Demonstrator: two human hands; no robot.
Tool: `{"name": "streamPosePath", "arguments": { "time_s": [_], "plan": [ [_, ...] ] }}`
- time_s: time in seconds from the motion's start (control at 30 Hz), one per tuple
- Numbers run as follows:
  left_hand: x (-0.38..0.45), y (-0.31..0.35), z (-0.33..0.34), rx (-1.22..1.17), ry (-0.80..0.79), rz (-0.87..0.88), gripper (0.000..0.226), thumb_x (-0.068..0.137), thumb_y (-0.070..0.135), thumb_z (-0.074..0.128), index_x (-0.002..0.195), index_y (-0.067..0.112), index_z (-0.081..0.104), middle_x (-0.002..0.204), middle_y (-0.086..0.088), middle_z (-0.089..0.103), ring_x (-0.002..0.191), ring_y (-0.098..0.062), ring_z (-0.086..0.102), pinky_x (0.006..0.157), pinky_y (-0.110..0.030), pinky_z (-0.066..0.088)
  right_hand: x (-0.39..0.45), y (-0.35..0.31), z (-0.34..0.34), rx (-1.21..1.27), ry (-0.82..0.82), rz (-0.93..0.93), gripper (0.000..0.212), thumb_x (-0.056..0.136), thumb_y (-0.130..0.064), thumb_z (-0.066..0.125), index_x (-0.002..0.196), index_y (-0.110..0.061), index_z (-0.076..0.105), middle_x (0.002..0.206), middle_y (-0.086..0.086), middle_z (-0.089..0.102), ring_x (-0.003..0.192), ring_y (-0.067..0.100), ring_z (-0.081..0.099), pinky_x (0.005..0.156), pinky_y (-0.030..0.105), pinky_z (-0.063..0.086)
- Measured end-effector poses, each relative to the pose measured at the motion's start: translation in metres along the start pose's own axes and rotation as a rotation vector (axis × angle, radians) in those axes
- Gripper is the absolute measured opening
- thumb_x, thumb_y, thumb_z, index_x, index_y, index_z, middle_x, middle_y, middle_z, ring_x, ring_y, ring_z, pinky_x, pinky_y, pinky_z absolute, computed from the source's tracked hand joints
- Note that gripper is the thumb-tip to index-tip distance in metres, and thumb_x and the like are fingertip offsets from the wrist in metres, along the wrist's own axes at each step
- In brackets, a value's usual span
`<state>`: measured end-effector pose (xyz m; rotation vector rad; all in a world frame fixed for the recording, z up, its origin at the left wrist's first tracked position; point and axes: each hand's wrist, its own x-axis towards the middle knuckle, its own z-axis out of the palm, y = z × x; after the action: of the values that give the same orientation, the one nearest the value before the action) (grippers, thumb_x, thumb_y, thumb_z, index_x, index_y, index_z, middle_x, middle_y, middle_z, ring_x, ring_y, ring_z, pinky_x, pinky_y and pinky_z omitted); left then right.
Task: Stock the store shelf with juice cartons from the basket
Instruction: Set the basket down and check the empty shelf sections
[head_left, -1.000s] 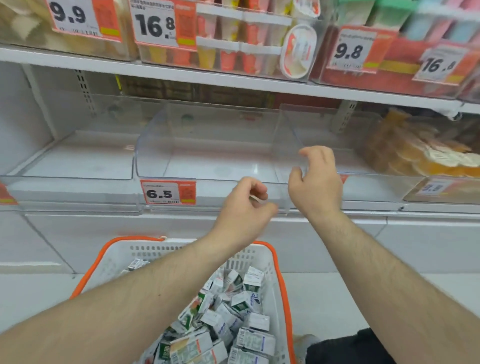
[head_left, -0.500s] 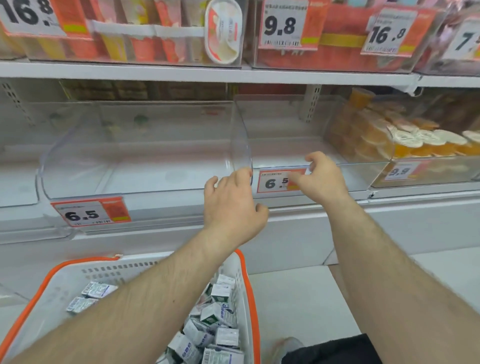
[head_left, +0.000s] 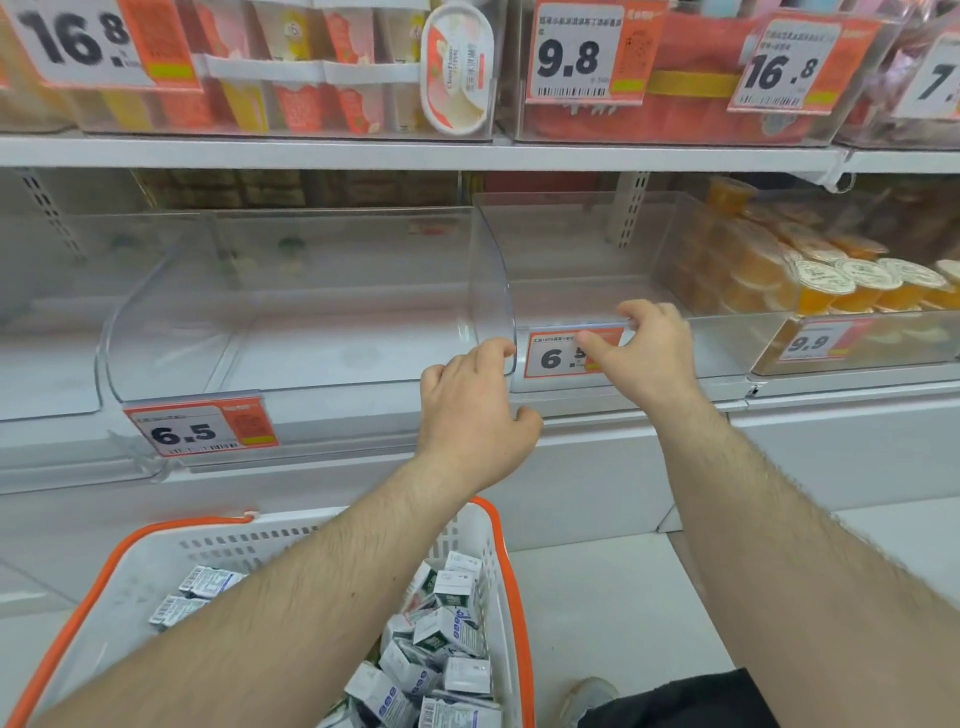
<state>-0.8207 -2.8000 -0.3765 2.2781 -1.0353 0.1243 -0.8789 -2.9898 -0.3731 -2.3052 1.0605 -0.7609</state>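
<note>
White basket (head_left: 156, 566) with orange rim; white juice cartons (head_left: 457, 631) (green, blue print); orange-and-white price tags (head_left: 200, 428).

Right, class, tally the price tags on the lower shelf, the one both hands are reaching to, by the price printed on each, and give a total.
6.5 tags, the second partly behind the right hand: 2
9.9 tag: 1
Total: 3

I hold both forearms stretched forward and up. My left hand (head_left: 475, 415) curls its fingers over a clear edge; my right hand (head_left: 644, 353) pinches another with thumb and fingers.
</note>
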Motion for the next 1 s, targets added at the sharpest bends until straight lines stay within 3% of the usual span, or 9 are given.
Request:
{"name": "streamPosePath", "arguments": {
  "time_s": [0.13, 0.4, 0.53, 0.77, 1.0],
  "plan": [
    [-0.001, -0.001, -0.002, -0.017, -0.013, -0.002, 0.058, 0.084, 0.024, 0.06, 0.138, 0.019, 0.04, 0.132, 0.004, 0.054, 0.124, -0.018, 0.043, 0.106, -0.03, 0.02, -0.005, -0.009, -0.006, -0.027, 0.029, 0.001, 0.052, 0.081, -0.046, 0.069, 0.123, -0.016, 0.064, 0.129, 0.005, 0.051, 0.124, 0.025, 0.043, 0.107, 0.033, 0.035],
    [-0.003, -0.001, -0.003, 0.01, -0.03, 0.042, 0.051, 0.08, 0.026, 0.059, 0.129, 0.023, 0.045, 0.109, 0.009, 0.057, 0.107, -0.016, 0.049, 0.094, -0.029, 0.024, -0.028, -0.003, -0.016, -0.036, -0.055, 0.082, 0.04, 0.077, -0.041, 0.066, 0.106, -0.014, 0.07, 0.118, 0.008, 0.056, 0.116, 0.027, 0.05, 0.101, 0.041, 0.043],
    [-0.002, -0.002, -0.006, -0.005, -0.061, 0.041, 0.037, 0.08, 0.026, 0.057, 0.116, 0.025, 0.048, 0.097, 0.009, 0.058, 0.098, -0.018, 0.051, 0.089, -0.03, 0.027, -0.04, -0.005, -0.025, 0.02, -0.091, 0.163, 0.045, 0.061, -0.05, 0.056, 0.089, -0.018, 0.07, 0.106, 0.007, 0.064, 0.103, 0.027, 0.058, 0.091, 0.041, 0.05],
    [-0.007, -0.003, -0.01, 0.063, -0.098, 0.1, 0.047, 0.084, 0.024, 0.056, 0.129, 0.018, 0.044, 0.12, 0.003, 0.056, 0.114, -0.02, 0.049, 0.096, -0.03, 0.023, -0.048, -0.006, -0.032, 0.01, -0.106, 0.206, 0.038, 0.058, -0.049, 0.053, 0.08, -0.021, 0.068, 0.1, 0.005, 0.067, 0.099, 0.028, 0.059, 0.087, 0.041, 0.052],
    [-0.007, -0.003, -0.012, 0.068, -0.12, 0.104, 0.045, 0.084, 0.025, 0.055, 0.128, 0.02, 0.045, 0.117, 0.003, 0.057, 0.113, -0.02, 0.05, 0.099, -0.033, 0.027, -0.05, -0.008, -0.03, 0.025, -0.12, 0.231, 0.056, 0.044, -0.057, 0.045, 0.079, -0.021, 0.071, 0.099, 0.004, 0.069, 0.099, 0.027, 0.06, 0.087, 0.042, 0.053]
  ]
}}
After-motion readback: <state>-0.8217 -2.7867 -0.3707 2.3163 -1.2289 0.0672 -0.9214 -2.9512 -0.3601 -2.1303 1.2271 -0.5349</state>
